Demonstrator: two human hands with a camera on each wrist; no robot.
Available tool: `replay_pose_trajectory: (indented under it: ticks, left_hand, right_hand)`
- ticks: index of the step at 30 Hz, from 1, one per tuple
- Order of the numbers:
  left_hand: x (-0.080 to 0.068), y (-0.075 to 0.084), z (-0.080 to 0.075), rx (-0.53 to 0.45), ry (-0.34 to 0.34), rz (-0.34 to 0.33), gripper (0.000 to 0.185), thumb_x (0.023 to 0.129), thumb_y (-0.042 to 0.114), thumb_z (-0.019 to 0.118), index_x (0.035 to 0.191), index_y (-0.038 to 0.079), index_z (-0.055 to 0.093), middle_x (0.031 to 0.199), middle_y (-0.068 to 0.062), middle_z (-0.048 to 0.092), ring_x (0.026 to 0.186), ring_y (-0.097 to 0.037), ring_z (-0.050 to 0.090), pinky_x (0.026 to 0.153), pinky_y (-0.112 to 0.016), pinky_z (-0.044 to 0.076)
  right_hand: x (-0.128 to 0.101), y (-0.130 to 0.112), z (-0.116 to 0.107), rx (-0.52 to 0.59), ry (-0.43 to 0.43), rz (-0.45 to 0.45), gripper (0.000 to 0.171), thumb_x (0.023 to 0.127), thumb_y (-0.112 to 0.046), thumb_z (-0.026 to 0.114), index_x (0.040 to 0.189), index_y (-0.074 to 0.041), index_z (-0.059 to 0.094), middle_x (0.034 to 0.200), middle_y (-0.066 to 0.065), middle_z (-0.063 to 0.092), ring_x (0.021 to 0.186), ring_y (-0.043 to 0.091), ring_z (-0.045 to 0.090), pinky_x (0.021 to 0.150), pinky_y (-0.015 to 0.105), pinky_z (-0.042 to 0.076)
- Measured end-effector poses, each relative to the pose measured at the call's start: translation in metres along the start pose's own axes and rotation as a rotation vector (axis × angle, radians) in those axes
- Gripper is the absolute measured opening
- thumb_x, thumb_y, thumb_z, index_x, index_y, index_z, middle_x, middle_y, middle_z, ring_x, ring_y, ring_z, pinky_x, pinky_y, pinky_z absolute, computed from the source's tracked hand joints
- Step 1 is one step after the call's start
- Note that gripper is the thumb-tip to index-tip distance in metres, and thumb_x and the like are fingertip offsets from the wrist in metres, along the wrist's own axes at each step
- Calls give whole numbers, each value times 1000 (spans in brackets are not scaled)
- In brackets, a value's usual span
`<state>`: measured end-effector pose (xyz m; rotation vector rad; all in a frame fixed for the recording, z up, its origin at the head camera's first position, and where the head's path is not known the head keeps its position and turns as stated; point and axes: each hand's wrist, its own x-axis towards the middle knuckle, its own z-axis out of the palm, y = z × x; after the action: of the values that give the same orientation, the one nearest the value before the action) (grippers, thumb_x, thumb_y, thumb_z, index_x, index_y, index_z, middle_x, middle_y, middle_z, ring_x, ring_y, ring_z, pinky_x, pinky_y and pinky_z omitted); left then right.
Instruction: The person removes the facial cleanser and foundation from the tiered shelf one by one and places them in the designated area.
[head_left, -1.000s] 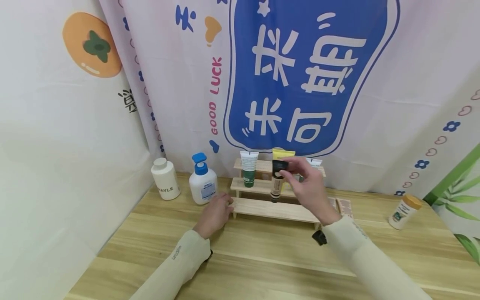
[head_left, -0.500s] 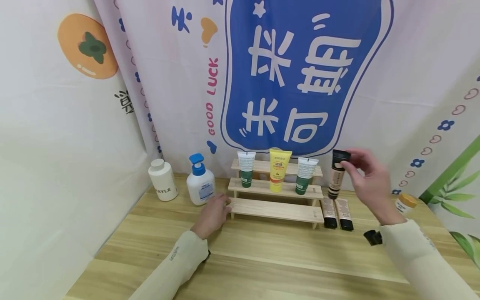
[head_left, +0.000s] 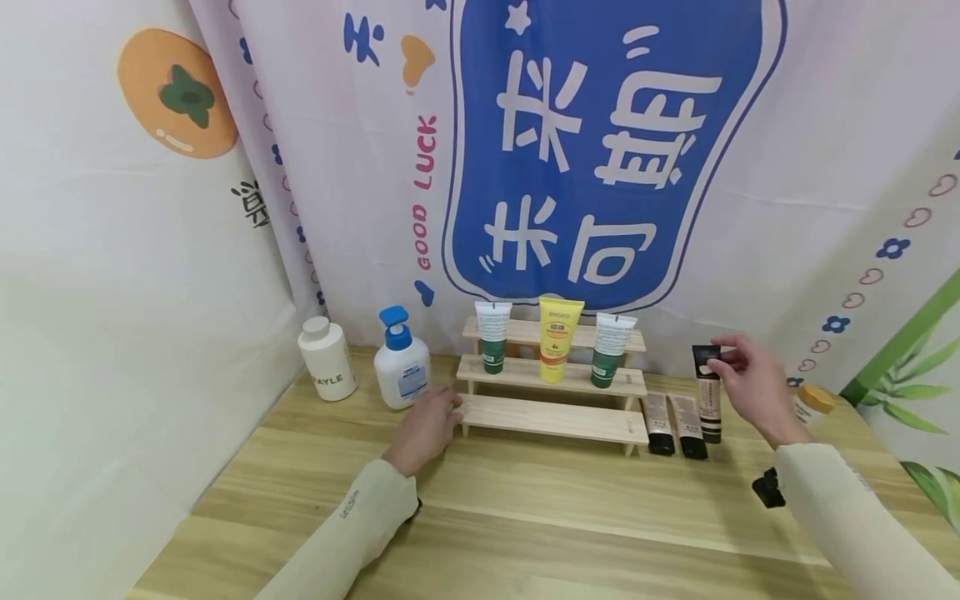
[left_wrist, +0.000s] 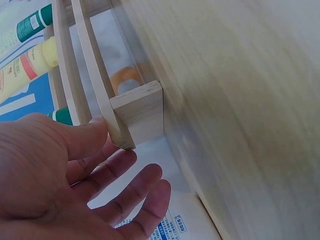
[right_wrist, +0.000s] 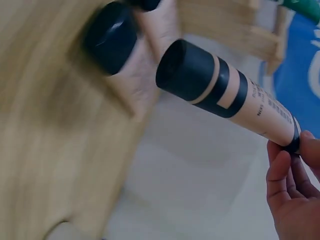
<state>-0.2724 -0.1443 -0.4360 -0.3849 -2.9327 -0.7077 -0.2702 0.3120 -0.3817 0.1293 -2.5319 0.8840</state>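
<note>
My right hand (head_left: 724, 355) pinches the crimped top end of a beige tube with a black cap (head_left: 707, 396). The tube hangs cap down, just above or on the table, right of two like tubes (head_left: 673, 423) lying beside the wooden stepped rack (head_left: 551, 418). In the right wrist view the fingertips (right_wrist: 282, 165) pinch the beige tube (right_wrist: 230, 97) at its end. On the rack stand a green-capped tube (head_left: 493, 337), a yellow tube (head_left: 558, 337) and another green-capped tube (head_left: 611, 350). My left hand (head_left: 448, 406) rests against the rack's left end, thumb (left_wrist: 82, 137) on the lowest step, fingers straight.
A white bottle (head_left: 326, 358) and a blue-pump bottle (head_left: 402, 367) stand left of the rack. A small jar with an orange lid (head_left: 810, 406) sits behind my right hand. Printed cloth hangs close behind the wooden table (head_left: 525, 517).
My right hand carried the beige tube from in front of the rack to the right and lowered it beside the two lying tubes. The left hand stayed at the rack's end.
</note>
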Motion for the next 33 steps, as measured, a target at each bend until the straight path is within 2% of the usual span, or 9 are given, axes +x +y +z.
replay_pose_trajectory:
  ticks: [3,6,10,14,20,25,29,33]
  left_hand:
    - [0,-1,0,1,1,3,19,91,13,65,108,5,64,108,-7,58,101,-27,56,86,-40,48]
    - [1,-2,0,9,-1,7,19,91,13,65,108,5,64,107,-7,58,99,-26,56,85,-40,48]
    - [2,-2,1,19,-3,6,19,91,13,65,108,6,64,106,-6,58,99,-25,56,84,-40,49]
    - [3,-2,2,25,0,8,18,90,13,66,107,6,64,106,-5,58,98,-25,56,84,-40,49]
    - [2,-1,2,22,6,8,19,90,13,65,108,6,64,107,-6,58,100,-26,56,85,-40,48]
    - [1,1,0,25,0,13,19,91,14,65,108,6,64,108,-7,58,101,-27,55,86,-41,48]
    - [1,1,0,28,-1,15,19,90,13,65,108,6,64,108,-7,58,101,-27,56,85,-41,48]
    - [2,0,1,32,1,13,19,91,14,65,108,6,64,108,-6,58,100,-27,56,85,-40,48]
  right_hand:
    - [0,15,6,-9,-49,27,34,95,-7,58,127,1,52,98,24,61,82,34,59,61,41,51]
    - [0,27,9,-18,-113,67,34,94,-4,58,126,3,51,96,24,61,79,33,60,57,38,50]
    - [0,38,15,-30,-188,172,32,93,-2,56,123,4,50,93,24,60,73,31,59,53,34,47]
    - [1,48,22,-42,-209,260,28,93,-3,55,121,4,52,90,21,58,67,29,55,50,36,46]
    - [0,65,27,-75,-235,283,23,92,-4,57,113,6,58,92,21,57,74,29,53,55,34,44]
    - [-1,78,29,-105,-262,284,19,91,-4,58,105,7,62,96,24,58,81,33,53,61,39,43]
    - [-1,81,30,-113,-263,302,18,91,-4,57,104,7,63,95,25,59,82,34,54,65,43,43]
    - [-2,78,33,-117,-250,353,18,92,-4,56,104,8,62,94,24,59,80,33,53,63,41,43]
